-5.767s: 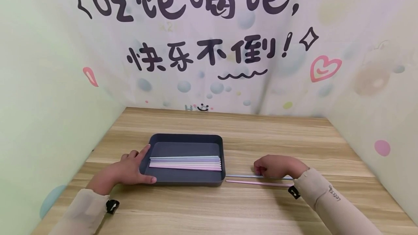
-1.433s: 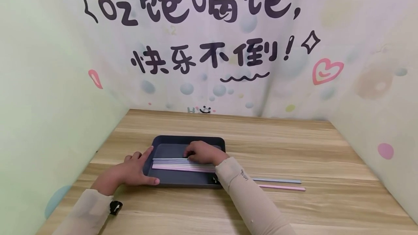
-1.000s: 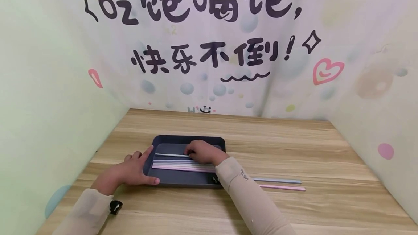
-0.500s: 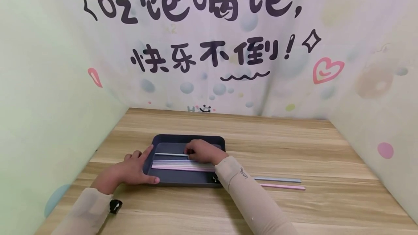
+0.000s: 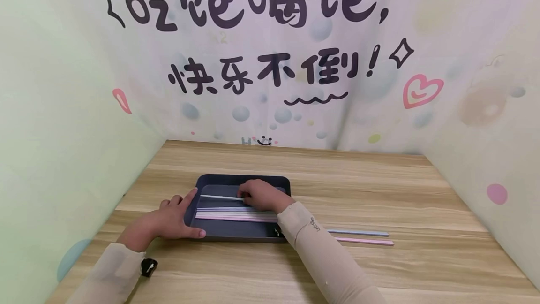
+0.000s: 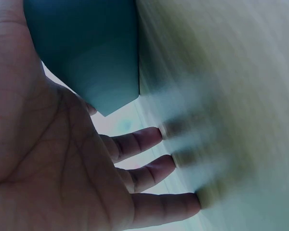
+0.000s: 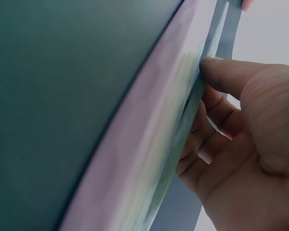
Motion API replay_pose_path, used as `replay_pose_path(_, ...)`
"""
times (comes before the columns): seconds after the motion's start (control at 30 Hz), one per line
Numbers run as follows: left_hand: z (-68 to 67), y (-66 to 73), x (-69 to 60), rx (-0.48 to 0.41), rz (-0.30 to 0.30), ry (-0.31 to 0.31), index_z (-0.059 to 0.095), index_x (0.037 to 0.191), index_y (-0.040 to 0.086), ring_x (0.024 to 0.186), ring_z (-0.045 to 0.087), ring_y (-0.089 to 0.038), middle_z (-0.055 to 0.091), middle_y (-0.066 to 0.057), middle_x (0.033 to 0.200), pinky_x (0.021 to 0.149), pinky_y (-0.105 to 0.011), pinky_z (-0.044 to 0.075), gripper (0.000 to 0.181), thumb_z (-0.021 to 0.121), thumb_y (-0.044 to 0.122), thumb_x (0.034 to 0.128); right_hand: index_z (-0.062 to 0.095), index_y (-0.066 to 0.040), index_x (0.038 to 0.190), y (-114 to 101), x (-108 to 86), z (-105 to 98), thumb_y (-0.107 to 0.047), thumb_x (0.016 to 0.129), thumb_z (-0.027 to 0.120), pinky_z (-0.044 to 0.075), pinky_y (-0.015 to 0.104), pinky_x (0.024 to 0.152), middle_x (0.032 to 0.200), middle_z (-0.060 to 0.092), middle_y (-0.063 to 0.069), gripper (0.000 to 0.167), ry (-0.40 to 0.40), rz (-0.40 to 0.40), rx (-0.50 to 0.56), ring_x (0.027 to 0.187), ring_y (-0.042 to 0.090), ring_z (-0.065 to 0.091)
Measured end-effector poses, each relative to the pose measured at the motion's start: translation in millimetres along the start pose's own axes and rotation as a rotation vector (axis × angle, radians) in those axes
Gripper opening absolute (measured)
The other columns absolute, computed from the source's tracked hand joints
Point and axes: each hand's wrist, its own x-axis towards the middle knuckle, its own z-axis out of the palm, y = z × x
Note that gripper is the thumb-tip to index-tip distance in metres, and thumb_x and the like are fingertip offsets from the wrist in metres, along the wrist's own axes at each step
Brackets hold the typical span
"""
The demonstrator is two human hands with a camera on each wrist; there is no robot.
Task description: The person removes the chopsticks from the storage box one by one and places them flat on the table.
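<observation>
Inside a dark grey tray (image 5: 236, 234), several pastel chopsticks (image 5: 228, 214) lie side by side, shading from blue to pink. My right hand (image 5: 263, 196) reaches over the tray and pinches one pale greenish chopstick (image 5: 219, 197) between thumb and fingertips, apart from and behind the bundle. That chopstick (image 7: 172, 156) also shows in the right wrist view, beside the blurred bundle (image 7: 149, 115). At the tray's left end rests my left hand (image 5: 168, 219), its thumb at the front corner and its index finger along the rim. Its other fingers (image 6: 166, 210) are straight and touch the table.
On the wooden table (image 5: 358, 186), right of the tray, lie a blue chopstick (image 5: 358, 232) and a pink chopstick (image 5: 367, 241), partly hidden by my right sleeve. A printed cloth (image 5: 270, 60) hangs behind the table, with pale walls on both sides.
My right hand has come from the chopsticks on the table into the tray. The pale greenish chopstick has moved from the bundle toward the tray's back. My left hand stays at the tray's left end.
</observation>
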Motion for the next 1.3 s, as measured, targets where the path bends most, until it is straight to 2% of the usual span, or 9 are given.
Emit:
replay_pose_path(0.23, 2.1, -1.7, 0.2, 0.001, -0.004, 0.001, 0.014, 0.156, 0.001, 0.117, 0.038, -0.054, 0.038, -0.036, 0.133, 0.086, -0.064, 0.044, 0.126, 0.077, 0.068, 0.0705, 0.071, -0.014, 0.111, -1.6, -3.6, -6.8, -0.010, 0.100, 0.059, 0.047, 0.025, 0.079, 0.108, 0.066, -0.003, 0.016, 0.038, -0.021, -0.011, 0.085, 0.007, 0.057)
replay_pose_path(0.47, 2.4, -2.4, 0.7, -0.005, -0.007, 0.000, 0.014, 0.156, 0.000, 0.117, 0.038, -0.055, 0.038, -0.036, 0.133, 0.087, -0.064, 0.043, 0.125, 0.077, 0.068, 0.0714, 0.070, -0.014, 0.110, -6.3, -5.2, -13.1, -0.012, 0.102, 0.056, 0.047, 0.025, 0.079, 0.105, 0.065, -0.003, 0.016, 0.021, -0.052, -0.072, 0.085, 0.007, 0.056)
replay_pose_path(0.77, -0.2, -2.7, -0.2, -0.013, 0.012, -0.008, 0.014, 0.156, -0.001, 0.116, 0.037, -0.054, 0.037, -0.036, 0.133, 0.088, -0.065, 0.042, 0.124, 0.076, 0.067, 0.0728, 0.070, -0.012, 0.115, -28.1, -15.0, -38.3, -0.009, 0.102, 0.053, 0.049, 0.026, 0.084, 0.107, 0.066, -0.001, 0.022, 0.022, -0.045, -0.134, 0.090, 0.009, 0.059)
replay_pose_path(0.93, 0.6, -2.7, 0.1, -0.008, 0.011, -0.001, 0.013, 0.156, -0.001, 0.116, 0.038, -0.054, 0.037, -0.036, 0.133, 0.087, -0.064, 0.042, 0.124, 0.076, 0.067, 0.0728, 0.070, -0.011, 0.114, -33.3, -22.6, -52.9, -0.006, 0.101, 0.053, 0.048, 0.028, 0.086, 0.104, 0.064, 0.000, 0.022, 0.020, -0.049, -0.168, 0.093, 0.011, 0.059)
replay_pose_path(1.13, 0.3, -1.1, -0.3, -0.002, 0.004, 0.001, 0.014, 0.155, 0.000, 0.115, 0.038, -0.054, 0.038, -0.037, 0.132, 0.086, -0.064, 0.043, 0.124, 0.076, 0.067, 0.0723, 0.070, -0.011, 0.113, -27.8, -31.0, -62.4, -0.006, 0.101, 0.054, 0.049, 0.030, 0.089, 0.105, 0.065, 0.000, 0.020, -0.006, -0.017, -0.145, 0.094, 0.013, 0.059)
replay_pose_path(1.3, 0.0, -0.9, -0.4, -0.005, 0.003, -0.002, 0.014, 0.155, 0.000, 0.116, 0.038, -0.055, 0.037, -0.037, 0.133, 0.087, -0.065, 0.043, 0.124, 0.076, 0.067, 0.0722, 0.069, -0.010, 0.114, -20.3, -37.9, -68.8, -0.005, 0.101, 0.052, 0.049, 0.032, 0.087, 0.106, 0.065, 0.000, 0.021, -0.027, 0.025, -0.082, 0.091, 0.013, 0.057)
